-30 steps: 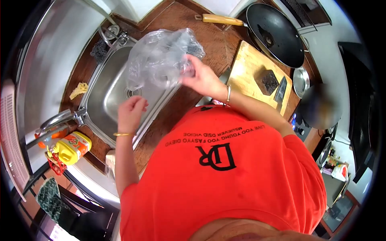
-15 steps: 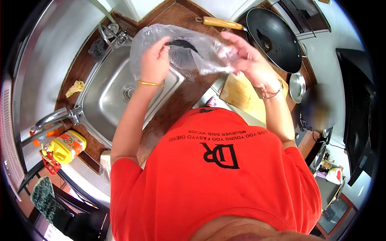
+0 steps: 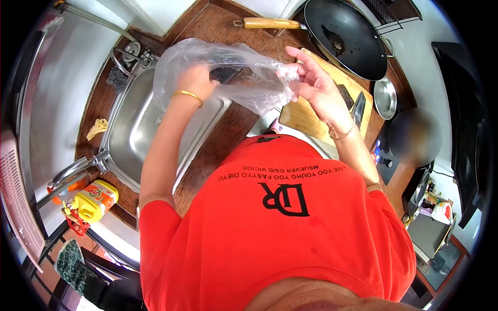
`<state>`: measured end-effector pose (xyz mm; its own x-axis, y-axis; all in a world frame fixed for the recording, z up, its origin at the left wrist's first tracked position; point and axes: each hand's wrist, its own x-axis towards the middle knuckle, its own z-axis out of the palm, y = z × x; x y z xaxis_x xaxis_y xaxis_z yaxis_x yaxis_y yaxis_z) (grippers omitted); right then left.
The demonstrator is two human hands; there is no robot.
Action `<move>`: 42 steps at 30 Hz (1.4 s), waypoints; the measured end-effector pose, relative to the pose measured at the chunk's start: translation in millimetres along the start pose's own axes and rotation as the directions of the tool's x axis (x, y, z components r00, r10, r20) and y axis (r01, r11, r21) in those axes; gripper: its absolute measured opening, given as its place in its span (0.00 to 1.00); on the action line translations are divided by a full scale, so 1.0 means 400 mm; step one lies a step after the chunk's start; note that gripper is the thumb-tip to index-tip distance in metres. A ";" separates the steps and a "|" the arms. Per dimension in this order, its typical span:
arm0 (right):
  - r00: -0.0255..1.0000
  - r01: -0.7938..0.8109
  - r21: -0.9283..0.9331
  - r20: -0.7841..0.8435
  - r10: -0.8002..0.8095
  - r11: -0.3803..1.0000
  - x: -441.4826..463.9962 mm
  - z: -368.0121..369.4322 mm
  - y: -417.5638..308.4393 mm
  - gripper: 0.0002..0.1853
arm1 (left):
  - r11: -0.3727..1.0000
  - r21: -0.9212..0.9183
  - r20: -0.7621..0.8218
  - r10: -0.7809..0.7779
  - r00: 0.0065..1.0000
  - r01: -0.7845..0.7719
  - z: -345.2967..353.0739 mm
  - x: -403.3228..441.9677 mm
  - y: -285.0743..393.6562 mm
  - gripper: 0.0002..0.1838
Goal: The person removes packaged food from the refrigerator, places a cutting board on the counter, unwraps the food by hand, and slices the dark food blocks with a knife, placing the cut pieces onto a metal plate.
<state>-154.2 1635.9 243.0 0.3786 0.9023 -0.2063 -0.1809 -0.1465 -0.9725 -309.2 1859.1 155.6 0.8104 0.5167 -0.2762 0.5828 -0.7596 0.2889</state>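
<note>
A clear plastic bag (image 3: 249, 96) is spread above the counter and the sink's edge, between my two hands. My left hand (image 3: 196, 83), with a gold bangle at its wrist, is closed on the bag's left part, its fingers partly hidden by plastic. My right hand (image 3: 316, 85) pinches the bag's right end, with one finger stretched out. Something dark (image 3: 224, 74) shows through the bag; I cannot make out what it is. A dark block (image 3: 344, 96) and a knife (image 3: 358, 108) lie on the wooden cutting board (image 3: 303, 115), partly behind my right hand.
The steel sink (image 3: 132, 122) is at the left, with a faucet (image 3: 98, 159) and a yellow bottle (image 3: 96, 199) near it. A black wok (image 3: 345, 41) stands at the upper right, beside a small metal dish (image 3: 385, 98). A yellowish cloth (image 3: 97, 128) lies by the sink.
Both hands have moved up from their earlier places, my left hand from over the sink onto the bag, my right hand to the right. The bag has been stretched sideways between them.
</note>
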 end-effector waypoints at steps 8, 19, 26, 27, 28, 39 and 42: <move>0.996 0.030 -0.001 -0.082 -0.030 1.000 0.017 0.020 0.014 0.31 | 0.981 0.143 0.203 -0.159 0.966 0.131 0.050 0.148 0.099 0.37; 0.987 -0.140 0.102 -0.068 0.148 0.985 0.025 0.002 0.075 0.27 | 0.989 0.142 -0.039 -0.023 0.999 0.028 0.131 0.179 0.029 0.58; 0.994 -0.101 0.109 -0.036 0.105 0.989 0.079 0.019 0.118 0.26 | 0.535 -0.731 0.440 -0.104 0.892 0.423 0.017 0.144 -0.086 0.31; 0.998 -0.062 0.062 -0.026 0.063 0.996 0.097 0.023 0.134 0.26 | 0.484 -0.755 0.519 0.032 0.854 0.441 0.015 0.131 -0.106 0.26; 1.000 -0.023 0.015 -0.014 0.023 1.000 0.108 0.031 0.144 0.26 | 0.433 -0.771 0.579 0.171 0.797 0.467 0.015 0.115 -0.118 0.22; 0.928 0.016 0.468 -0.335 0.161 0.884 0.257 0.024 0.191 0.22 | 0.504 -0.685 0.694 0.228 0.683 0.526 0.024 -0.146 -0.070 0.43; 0.918 0.130 0.484 -0.388 0.080 0.865 0.277 0.004 0.161 0.19 | 0.326 -0.736 0.677 0.344 0.651 0.594 -0.023 -0.192 -0.061 0.48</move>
<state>-125.4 1726.9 157.7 0.6852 0.6598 -0.3086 -0.5471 0.1866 -0.8160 -385.2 1841.7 178.3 0.6865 -0.1925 -0.7012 0.7156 0.3496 0.6047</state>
